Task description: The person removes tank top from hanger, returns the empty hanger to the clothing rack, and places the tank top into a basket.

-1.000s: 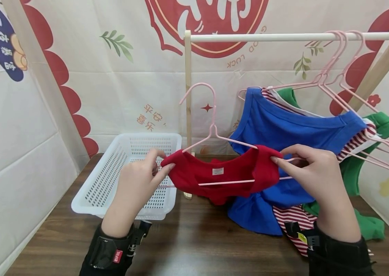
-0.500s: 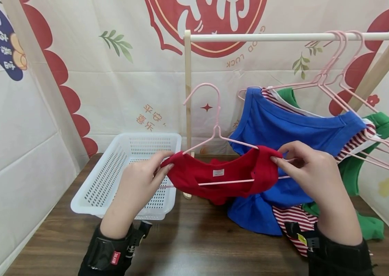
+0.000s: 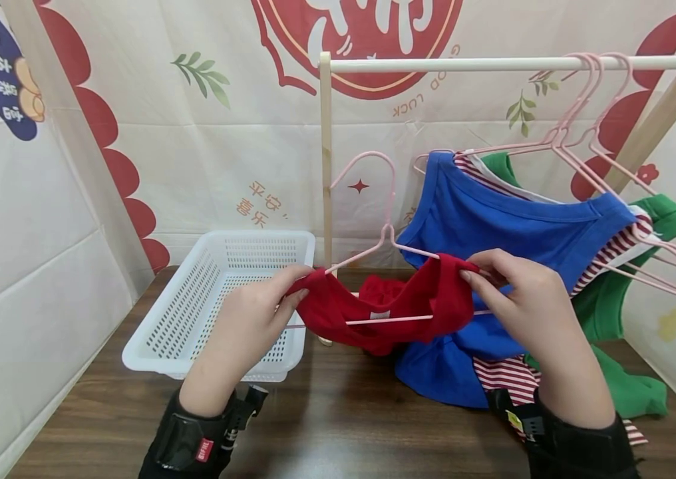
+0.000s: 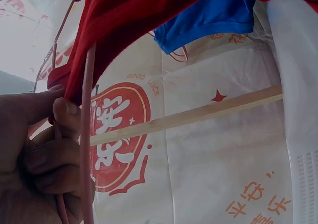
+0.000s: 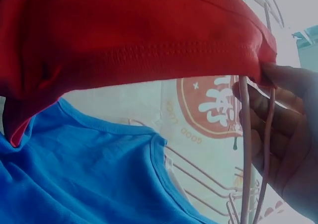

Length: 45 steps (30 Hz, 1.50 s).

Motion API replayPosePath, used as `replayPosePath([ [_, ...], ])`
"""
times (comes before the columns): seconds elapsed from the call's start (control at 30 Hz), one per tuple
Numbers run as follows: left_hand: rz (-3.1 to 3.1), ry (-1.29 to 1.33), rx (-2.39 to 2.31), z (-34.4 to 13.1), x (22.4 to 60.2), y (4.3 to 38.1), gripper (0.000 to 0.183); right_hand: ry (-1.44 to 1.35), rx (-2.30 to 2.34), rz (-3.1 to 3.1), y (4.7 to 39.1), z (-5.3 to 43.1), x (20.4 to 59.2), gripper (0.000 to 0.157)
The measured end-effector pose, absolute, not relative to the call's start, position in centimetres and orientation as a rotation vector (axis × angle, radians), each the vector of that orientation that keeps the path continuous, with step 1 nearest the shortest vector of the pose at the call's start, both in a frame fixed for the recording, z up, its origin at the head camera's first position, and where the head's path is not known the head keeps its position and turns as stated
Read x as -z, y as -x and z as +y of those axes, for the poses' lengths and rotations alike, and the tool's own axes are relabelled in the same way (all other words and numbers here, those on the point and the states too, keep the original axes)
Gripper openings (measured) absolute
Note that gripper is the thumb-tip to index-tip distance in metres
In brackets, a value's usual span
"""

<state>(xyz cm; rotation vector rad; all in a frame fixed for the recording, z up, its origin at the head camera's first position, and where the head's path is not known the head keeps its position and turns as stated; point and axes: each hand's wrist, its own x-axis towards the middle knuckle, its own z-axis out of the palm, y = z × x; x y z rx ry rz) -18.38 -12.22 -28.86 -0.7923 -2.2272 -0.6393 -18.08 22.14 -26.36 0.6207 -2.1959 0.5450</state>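
A red top [image 3: 314, 306] with a white neck label hangs over a pink hanger [image 3: 387, 193], whose hook points up and is free of the rail. At the left shoulder strap, my left hand [image 3: 257, 309] pinches the cloth between thumb and fingers. My right hand [image 3: 523, 293] pinches the other shoulder in the same way. The hanger's lower bar crosses the neck opening. In the left wrist view, the left hand [image 4: 49, 159] has the hanger's end by its fingers. The right wrist view has the right hand [image 5: 288, 129] at the strap, the hanger's wires passing its fingers.
A white perforated basket [image 3: 161, 342] stands on the wooden table [image 3: 326, 426] at left. A rack with a white rail [image 3: 434, 65] stands behind. On its right side hang a blue top [image 3: 494, 199], a striped garment [image 3: 508, 379] and a green garment [image 3: 607, 306] on pink hangers.
The hanger's hook has shifted right and slightly down, tilting back. Both hands have come a little closer together, so the red top's neckline sags more and its label is partly covered.
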Motion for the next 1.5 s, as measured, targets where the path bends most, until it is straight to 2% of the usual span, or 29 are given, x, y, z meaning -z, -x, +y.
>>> replayPosePath([
  [0.37, -2.216, 0.901, 0.593, -11.6, 28.7, 17.8, 0.052, -0.713, -0.508, -2.157, 17.8, 20.9, 26.4, 0.026],
  [1.13, -2.294, 0.912, 0.566, -11.3, 28.6, 17.6, 0.035, -0.734, -0.503, -2.107, 17.6, 20.3, 26.2, 0.026],
  [1.5, -2.253, 0.895, 0.637, -12.0, 28.2, 17.8, 0.025, -0.510, -0.572, -2.093, 17.4, 20.8, 26.0, 0.018],
])
